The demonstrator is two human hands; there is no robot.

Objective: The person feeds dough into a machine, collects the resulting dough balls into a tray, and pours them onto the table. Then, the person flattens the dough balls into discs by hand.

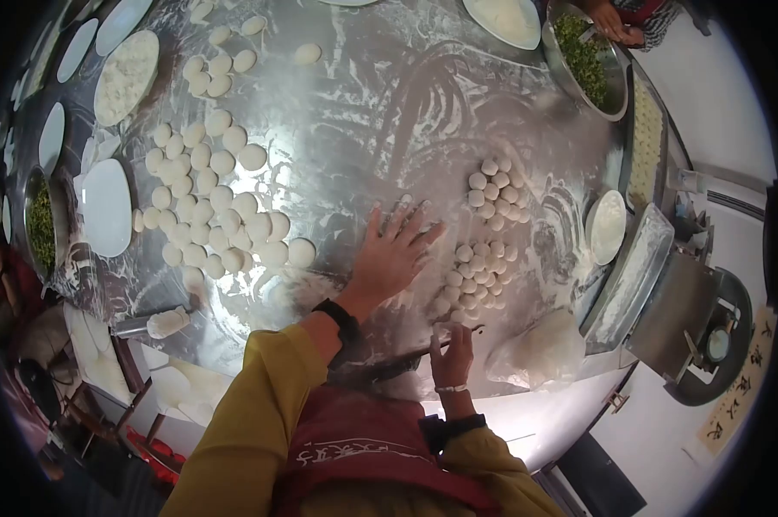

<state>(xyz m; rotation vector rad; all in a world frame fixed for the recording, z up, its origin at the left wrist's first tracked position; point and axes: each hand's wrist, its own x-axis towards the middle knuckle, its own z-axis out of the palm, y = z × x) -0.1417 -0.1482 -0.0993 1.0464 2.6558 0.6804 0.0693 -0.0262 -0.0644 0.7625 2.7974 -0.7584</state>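
My left hand (397, 252) lies palm down on the floury metal table (346, 112), fingers spread, between two groups of dough. Close to the table's near edge, my right hand (453, 358) is closed around what looks like a knife, its long dark blade (389, 369) reaching left in front of the apron. The dark handle end sticks out on the hand's right. Small dough balls (479, 274) sit in a cluster just beyond my right hand, with a second cluster (496, 191) farther back. Many flattened dough rounds (203, 207) cover the table left of my left hand.
A bagged pale lump (540, 349) lies right of my right hand. A flour bowl (607, 227) and a flour-dusted tray (634, 276) stand at the right. Bowls of chopped greens (617, 108) (40, 220) are at both sides; another person's hands (613, 21) are at the far right.
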